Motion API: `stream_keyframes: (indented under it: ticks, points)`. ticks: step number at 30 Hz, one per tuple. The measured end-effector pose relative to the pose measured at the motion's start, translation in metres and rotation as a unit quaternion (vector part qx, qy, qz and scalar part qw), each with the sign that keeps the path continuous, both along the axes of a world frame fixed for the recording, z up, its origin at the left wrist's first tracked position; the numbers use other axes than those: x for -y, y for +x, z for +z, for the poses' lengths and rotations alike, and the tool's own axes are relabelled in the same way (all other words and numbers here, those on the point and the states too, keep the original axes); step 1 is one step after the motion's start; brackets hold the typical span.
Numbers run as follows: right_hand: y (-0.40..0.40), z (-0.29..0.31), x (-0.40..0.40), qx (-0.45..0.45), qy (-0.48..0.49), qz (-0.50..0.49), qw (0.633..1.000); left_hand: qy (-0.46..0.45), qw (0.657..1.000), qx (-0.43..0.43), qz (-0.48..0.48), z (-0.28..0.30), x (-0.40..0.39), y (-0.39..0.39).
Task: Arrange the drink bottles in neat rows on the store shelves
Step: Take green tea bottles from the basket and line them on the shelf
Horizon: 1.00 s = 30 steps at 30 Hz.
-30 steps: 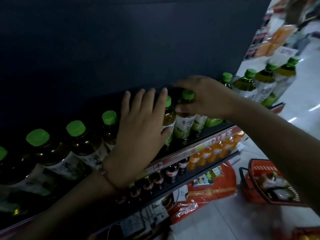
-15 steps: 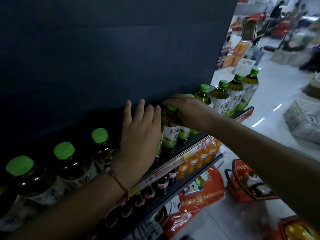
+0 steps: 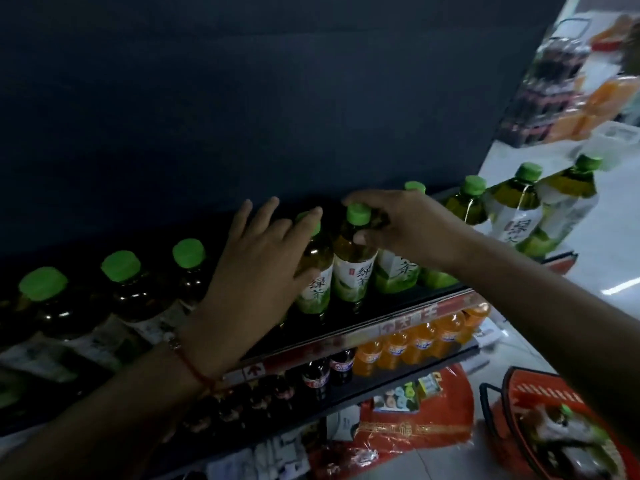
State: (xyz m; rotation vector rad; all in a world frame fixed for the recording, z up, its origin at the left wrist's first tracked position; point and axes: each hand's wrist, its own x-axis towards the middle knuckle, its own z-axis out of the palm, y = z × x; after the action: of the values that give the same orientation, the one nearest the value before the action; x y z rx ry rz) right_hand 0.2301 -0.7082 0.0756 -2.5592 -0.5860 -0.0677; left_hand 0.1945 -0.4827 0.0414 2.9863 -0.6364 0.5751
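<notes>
1. We see the right hand (image 3: 398,220) pinching the neck of a green tea bottle (image 3: 353,268), thumb under its green cap, fingers curled over the top.
2. That bottle stands upright near the front edge of the top shelf (image 3: 408,306), in the row's middle.
3. Left hand (image 3: 256,271), fingers spread and straight, rests flat against the neighbouring bottle (image 3: 313,278), touching its cap.
4. More green-capped bottles run to both shelf ends.
5. Orange drink bottles (image 3: 422,341) sit on the lower shelf; a red basket (image 3: 540,393) sits on the floor.

Top shelf (image 3: 408,315) w/ green-cap tea bottles (image 3: 353,268) in row; orange sodas (image 3: 420,342) below.
</notes>
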Motion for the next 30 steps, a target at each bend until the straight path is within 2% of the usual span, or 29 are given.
stream_keyframes:
  ticks: [3,9,18,22,26,30]
  points:
    - [0.008,-0.007,0.013,0.015,0.008,0.049,0.999,-0.02,0.999,-0.024,0.023,0.0,0.003,-0.001]
    - [0.015,-0.022,0.015,0.07,0.013,0.076,0.995,-0.041,0.994,-0.055,0.081,-0.001,0.011,-0.01]
    - [0.016,-0.028,0.021,0.073,0.06,0.102,0.99,-0.071,0.985,-0.007,0.158,-0.005,0.037,-0.02]
    - [0.009,-0.023,0.035,0.085,0.071,0.13,0.985,-0.089,0.986,0.028,0.137,0.001,0.068,-0.019]
    - [0.014,-0.009,0.069,0.153,0.077,0.102,0.98,-0.059,0.993,0.032,0.093,0.001,0.1,-0.004]
    - [0.031,0.004,0.096,0.124,0.086,0.045,0.987,-0.047,0.992,0.019,0.117,-0.005,0.12,0.006]
